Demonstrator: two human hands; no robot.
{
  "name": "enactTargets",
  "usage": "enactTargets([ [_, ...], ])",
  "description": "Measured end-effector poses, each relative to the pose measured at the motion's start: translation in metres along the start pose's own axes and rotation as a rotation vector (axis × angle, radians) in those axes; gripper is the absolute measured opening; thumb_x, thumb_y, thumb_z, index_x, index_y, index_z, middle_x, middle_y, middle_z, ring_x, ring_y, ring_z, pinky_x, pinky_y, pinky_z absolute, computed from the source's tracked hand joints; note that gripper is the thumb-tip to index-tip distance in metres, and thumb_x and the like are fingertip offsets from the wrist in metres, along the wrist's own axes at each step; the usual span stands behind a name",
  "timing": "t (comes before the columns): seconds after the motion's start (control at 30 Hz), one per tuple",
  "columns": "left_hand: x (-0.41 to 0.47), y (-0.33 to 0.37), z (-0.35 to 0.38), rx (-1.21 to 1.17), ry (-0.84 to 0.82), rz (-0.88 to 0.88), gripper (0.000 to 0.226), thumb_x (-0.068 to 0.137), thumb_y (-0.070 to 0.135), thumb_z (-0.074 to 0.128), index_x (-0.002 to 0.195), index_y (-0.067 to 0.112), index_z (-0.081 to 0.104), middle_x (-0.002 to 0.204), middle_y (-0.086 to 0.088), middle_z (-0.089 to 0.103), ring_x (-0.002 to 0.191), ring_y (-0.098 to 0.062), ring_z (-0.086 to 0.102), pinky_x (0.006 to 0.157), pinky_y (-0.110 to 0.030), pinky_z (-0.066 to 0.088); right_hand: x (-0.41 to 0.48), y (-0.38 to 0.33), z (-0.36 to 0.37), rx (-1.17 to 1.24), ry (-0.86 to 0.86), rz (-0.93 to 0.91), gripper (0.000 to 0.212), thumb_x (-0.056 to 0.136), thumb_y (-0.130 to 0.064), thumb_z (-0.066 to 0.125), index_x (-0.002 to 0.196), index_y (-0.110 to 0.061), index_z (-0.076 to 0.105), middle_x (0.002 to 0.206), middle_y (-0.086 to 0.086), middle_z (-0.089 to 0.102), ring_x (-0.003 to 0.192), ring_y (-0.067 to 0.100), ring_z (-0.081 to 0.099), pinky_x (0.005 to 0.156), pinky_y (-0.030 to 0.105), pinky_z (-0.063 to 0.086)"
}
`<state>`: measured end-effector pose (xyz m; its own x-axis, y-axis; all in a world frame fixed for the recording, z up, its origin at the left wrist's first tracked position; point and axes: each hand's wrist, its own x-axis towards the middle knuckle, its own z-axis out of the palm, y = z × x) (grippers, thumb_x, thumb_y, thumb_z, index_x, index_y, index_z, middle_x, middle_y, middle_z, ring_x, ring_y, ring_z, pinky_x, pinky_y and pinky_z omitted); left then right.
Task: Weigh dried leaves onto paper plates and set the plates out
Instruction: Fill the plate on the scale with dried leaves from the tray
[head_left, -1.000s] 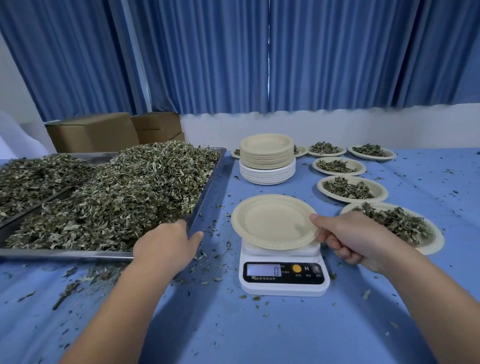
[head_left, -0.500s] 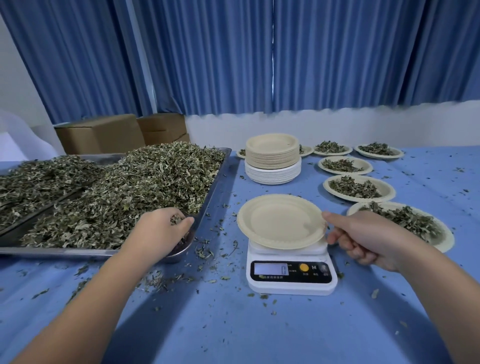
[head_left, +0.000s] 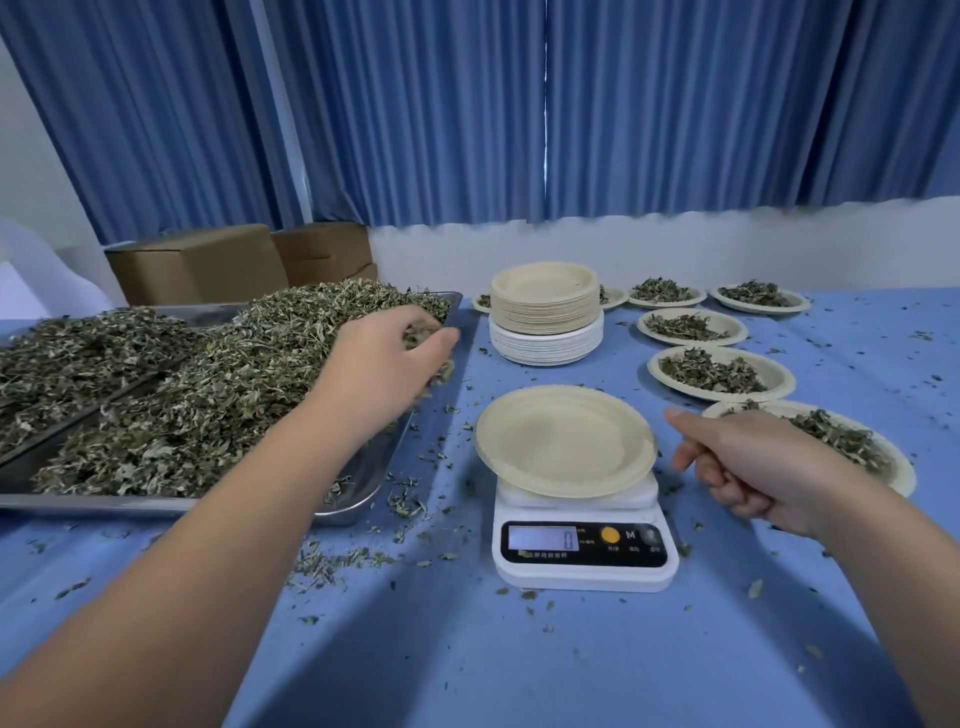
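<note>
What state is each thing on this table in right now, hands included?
Tray: heaped with dried leaves.
Left hand: grips a handful of leaves over the tray.
Right hand: fingers curled, holding nothing, just off the plate's rim.
Plate on the scale: empty.
Scale: switched on, reads 0.
Plate stack: unused, piled up.
Filled plates: each holds leaves, set out on the right.
Cardboard boxes: closed.
</note>
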<state>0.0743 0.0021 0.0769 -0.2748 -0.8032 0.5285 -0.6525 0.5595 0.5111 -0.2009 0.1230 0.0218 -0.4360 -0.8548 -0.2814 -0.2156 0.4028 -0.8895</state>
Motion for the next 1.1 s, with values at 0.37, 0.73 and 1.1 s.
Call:
enactTargets([
  [0.37, 0.002, 0.058, 0.084, -0.014, -0.385, 0.246, 0.038, 0.092, 0.056, 0.051, 0.100, 0.020, 0.059, 0.092, 0.005, 0.062, 0.084, -0.008, 0.057, 0.066, -0.029, 0.040, -0.002, 0.000, -0.001, -0.001, 0.019, -0.054, 0.047, 0.093, -0.045, 0.057, 0.090, 0.002, 0.063, 0.047, 0.002, 0.041, 0.034, 0.013, 0.031, 0.034, 0.019, 0.021],
  [0.73, -0.017, 0.039, 0.071, 0.024, -0.509, 0.283, 0.072, 0.088, 0.068, 0.017, 0.145, 0.028, 0.037, 0.148, 0.005, 0.040, 0.134, -0.015, 0.039, 0.110, -0.043, 0.031, 0.000, 0.002, -0.002, -0.001, 0.014, -0.094, 0.046, 0.093, -0.044, 0.057, 0.088, 0.001, 0.065, 0.048, 0.003, 0.044, 0.035, 0.013, 0.033, 0.034, 0.019, 0.022],
  [1.1, 0.002, -0.063, 0.016, 0.605, -0.152, -0.087, 0.038, 0.096, 0.039, 0.047, 0.129, 0.023, 0.054, 0.129, -0.006, 0.051, 0.115, -0.025, 0.052, 0.101, -0.046, 0.040, 0.002, 0.003, -0.002, 0.013, 0.041, -0.127, 0.044, 0.094, -0.043, 0.057, 0.086, 0.000, 0.065, 0.048, 0.003, 0.045, 0.036, 0.013, 0.033, 0.034, 0.019, 0.023],
])
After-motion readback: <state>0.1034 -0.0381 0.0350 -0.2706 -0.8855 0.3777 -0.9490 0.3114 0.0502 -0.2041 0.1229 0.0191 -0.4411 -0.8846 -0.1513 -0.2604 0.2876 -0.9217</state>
